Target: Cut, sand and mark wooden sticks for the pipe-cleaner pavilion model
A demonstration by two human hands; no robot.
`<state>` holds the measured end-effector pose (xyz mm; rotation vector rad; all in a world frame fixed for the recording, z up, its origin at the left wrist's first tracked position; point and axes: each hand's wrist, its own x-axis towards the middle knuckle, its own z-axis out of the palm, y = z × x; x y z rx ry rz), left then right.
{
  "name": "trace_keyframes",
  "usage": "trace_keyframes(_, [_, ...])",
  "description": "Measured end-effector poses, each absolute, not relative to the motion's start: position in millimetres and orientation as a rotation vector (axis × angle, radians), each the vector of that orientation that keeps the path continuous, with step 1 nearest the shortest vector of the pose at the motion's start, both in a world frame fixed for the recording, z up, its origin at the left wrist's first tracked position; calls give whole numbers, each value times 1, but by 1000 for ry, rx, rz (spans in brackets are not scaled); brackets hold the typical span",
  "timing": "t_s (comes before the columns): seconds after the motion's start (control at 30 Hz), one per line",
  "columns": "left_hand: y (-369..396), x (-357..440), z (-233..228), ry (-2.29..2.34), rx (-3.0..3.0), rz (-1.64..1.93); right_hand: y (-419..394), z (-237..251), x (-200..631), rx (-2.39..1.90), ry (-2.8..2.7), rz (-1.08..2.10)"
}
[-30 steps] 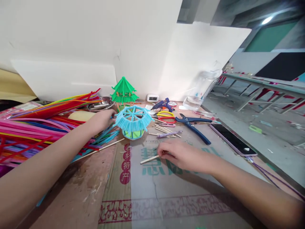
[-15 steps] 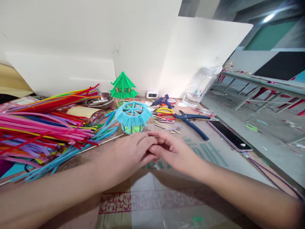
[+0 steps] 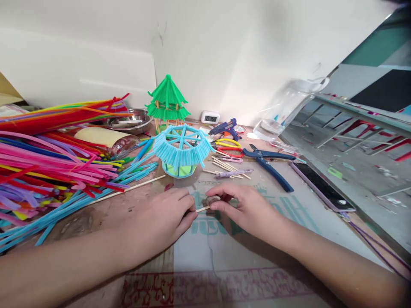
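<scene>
My left hand (image 3: 167,218) is closed around one end of a short thin wooden stick (image 3: 203,209). From the other side, the thumb and fingers of my right hand (image 3: 244,207) pinch the stick's other end. Something small and brownish shows between my right fingers, but I cannot make out what it is. Just beyond both hands stands a small round hut model (image 3: 181,149) with a light blue pipe-cleaner roof, open spokes at its top and a green base. Behind it rises a green two-tiered pavilion model (image 3: 167,100) on wooden posts.
Bundles of colourful pipe cleaners (image 3: 54,162) fill the left, near a metal bowl (image 3: 128,122). Farther right lie wooden sticks (image 3: 229,166), a glue gun (image 3: 226,127), yellow-handled pliers (image 3: 228,142), blue cutters (image 3: 269,164) and a phone (image 3: 321,186). A clear jug (image 3: 285,111) stands behind.
My hands, touching at the fingers before, have drawn a little apart, and the stick between them now shows. The view has shifted slightly; the models and tools stay in place.
</scene>
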<state>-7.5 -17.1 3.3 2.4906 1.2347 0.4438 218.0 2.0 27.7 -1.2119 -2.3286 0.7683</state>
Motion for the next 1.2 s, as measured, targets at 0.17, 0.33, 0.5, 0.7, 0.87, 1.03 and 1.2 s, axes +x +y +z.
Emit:
trace_keyframes(0.17, [-14, -8, 0, 1191, 2302, 523, 6, 22, 217, -1081, -2307, 779])
trace_keyframes(0.33, [-9, -6, 1, 1187, 2227, 526, 5, 22, 213, -1092, -2294, 779])
trace_keyframes(0.5, [-9, -5, 1, 1232, 2221, 500, -4, 26, 210, -1011, -2436, 717])
trace_keyframes(0.7, [-8, -5, 1, 1221, 2217, 452, -8, 31, 209, -1155, -2561, 616])
trace_keyframes(0.87, [-6, -4, 2, 1243, 2225, 454, -5, 27, 203, -1086, -2476, 694])
trace_keyframes(1.03, [-7, -5, 6, 1228, 2227, 416, -4, 31, 211, -1231, -2489, 761])
trace_keyframes(1.2, [-8, -6, 2, 1226, 2282, 407, -3, 31, 209, -1279, -2409, 865])
